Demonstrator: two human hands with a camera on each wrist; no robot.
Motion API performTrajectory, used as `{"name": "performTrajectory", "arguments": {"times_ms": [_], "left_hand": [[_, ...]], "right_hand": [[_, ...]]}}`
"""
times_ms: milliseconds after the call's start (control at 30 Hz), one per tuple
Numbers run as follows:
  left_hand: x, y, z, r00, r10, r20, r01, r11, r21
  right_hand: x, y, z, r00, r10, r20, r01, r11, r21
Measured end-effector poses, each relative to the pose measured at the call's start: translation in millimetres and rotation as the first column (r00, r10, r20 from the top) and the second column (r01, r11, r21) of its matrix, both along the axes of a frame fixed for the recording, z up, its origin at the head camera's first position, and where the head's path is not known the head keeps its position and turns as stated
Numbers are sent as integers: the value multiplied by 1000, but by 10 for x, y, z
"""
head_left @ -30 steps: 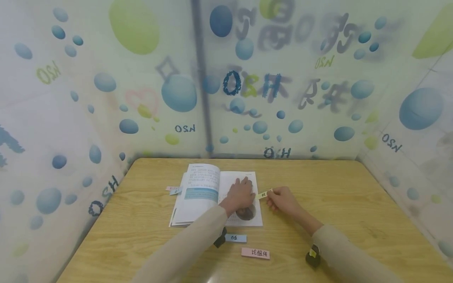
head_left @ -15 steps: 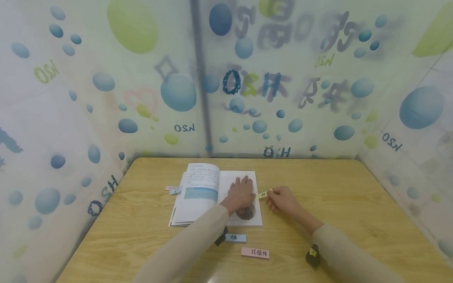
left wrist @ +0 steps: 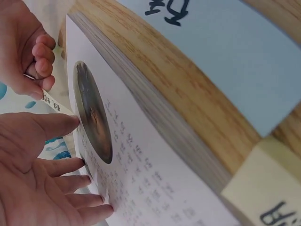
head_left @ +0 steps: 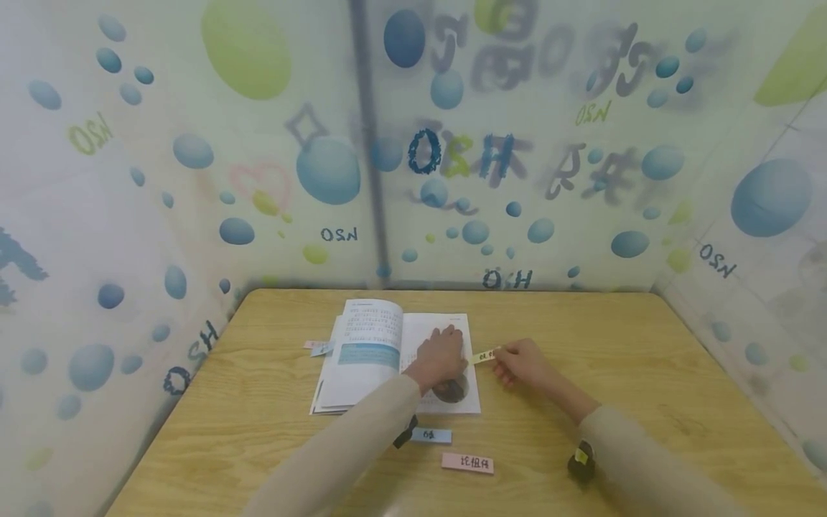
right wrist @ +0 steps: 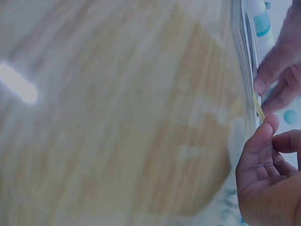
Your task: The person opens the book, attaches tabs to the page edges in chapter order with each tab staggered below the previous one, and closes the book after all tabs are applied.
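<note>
An open book lies on the wooden table, with an oval picture on its right page. My left hand presses on that page, fingers extended and spread; in the left wrist view its thumb rests near the outer edge, where a yellow sticky tab sticks out. My right hand pinches the tab's free end between thumb and index finger, other fingers curled. Handwriting shows on the tab. In the right wrist view the tab is a thin sliver between both hands.
Pink and blue tabs project from the book's left edge. A blue strip and a pink strip, both handwritten, lie nearer the person. A yellow strip appears beside the blue one. Patterned walls bound the table.
My right hand's fingertips have slid slightly right along the yellow tab, so more of its writing shows, and the right forearm has shifted right. My left hand stays on the page.
</note>
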State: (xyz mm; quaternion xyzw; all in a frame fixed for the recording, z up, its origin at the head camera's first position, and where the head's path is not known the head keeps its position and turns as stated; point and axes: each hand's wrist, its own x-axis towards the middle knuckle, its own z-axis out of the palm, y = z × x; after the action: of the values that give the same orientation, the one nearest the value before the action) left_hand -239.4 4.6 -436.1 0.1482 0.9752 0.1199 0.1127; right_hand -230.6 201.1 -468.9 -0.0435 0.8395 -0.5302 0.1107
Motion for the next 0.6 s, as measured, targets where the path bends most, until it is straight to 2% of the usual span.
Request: {"name": "performTrajectory", "arguments": {"times_ms": [167, 367, 500, 600], "left_hand": [[39, -87, 43, 1000, -11, 20, 11, 1000, 5], [206, -260, 109, 994, -88, 58, 91, 994, -54], [336, -439, 126, 987, -151, 45, 154, 986, -63], [389, -603, 117, 983, -178, 45, 181, 981, -73]], "right_hand": [[-46, 116, 83, 1000, -14, -24, 14, 1000, 28], [-52, 146, 315, 995, -1, -95, 7, 999, 54], [-17, 42, 459, 981, 87, -175, -76, 995, 71], [11, -75, 499, 949, 202, -244, -177, 977, 119]]}}
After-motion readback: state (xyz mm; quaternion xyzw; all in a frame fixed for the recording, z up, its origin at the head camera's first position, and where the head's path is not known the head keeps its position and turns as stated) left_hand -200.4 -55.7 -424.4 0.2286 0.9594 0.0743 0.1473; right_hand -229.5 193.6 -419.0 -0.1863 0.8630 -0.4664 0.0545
